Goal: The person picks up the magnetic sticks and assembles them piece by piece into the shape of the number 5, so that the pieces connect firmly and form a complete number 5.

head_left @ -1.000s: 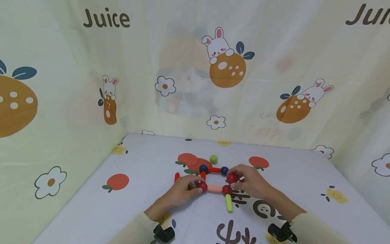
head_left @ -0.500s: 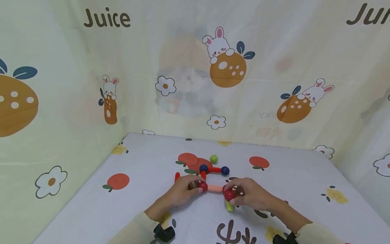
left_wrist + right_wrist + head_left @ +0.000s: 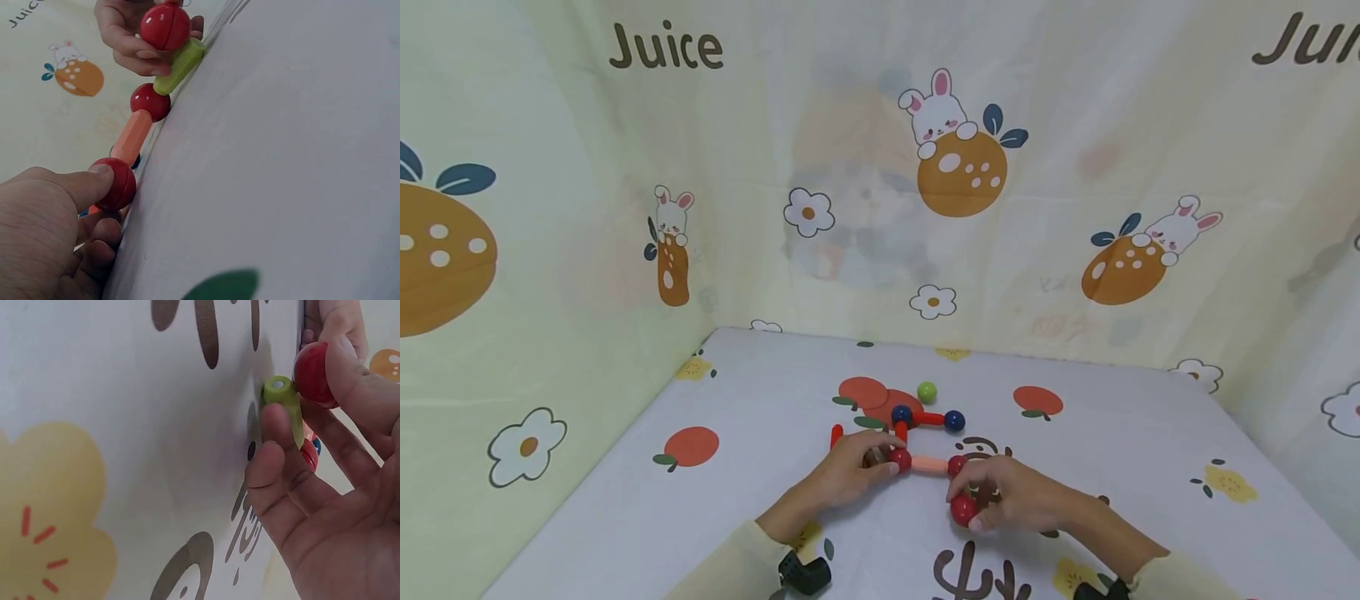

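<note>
My left hand (image 3: 852, 467) pinches a red ball (image 3: 900, 460) at one corner of a linked chain of balls and sticks. From that ball a salmon-pink stick (image 3: 929, 464) runs right to a second red ball (image 3: 956, 466). A yellow-green stick (image 3: 180, 67) extends from the second ball, hidden behind my right hand in the head view. My right hand (image 3: 1018, 493) holds a loose red ball (image 3: 963, 510) between thumb and fingers, close to the free end of that stick. In the right wrist view its other fingers lie along the yellow-green stick (image 3: 282, 394).
Behind the left ball, a red stick (image 3: 901, 431) leads to a dark blue ball (image 3: 902, 414), then another red stick (image 3: 929, 418) and second blue ball (image 3: 954, 421). A light green ball (image 3: 927, 392) lies further back. A red stick end (image 3: 837, 434) shows beyond my left hand.
My right hand has brought its red ball from beside the right blue ball toward me, to the yellow-green stick's near end. My left hand has stayed in place.
</note>
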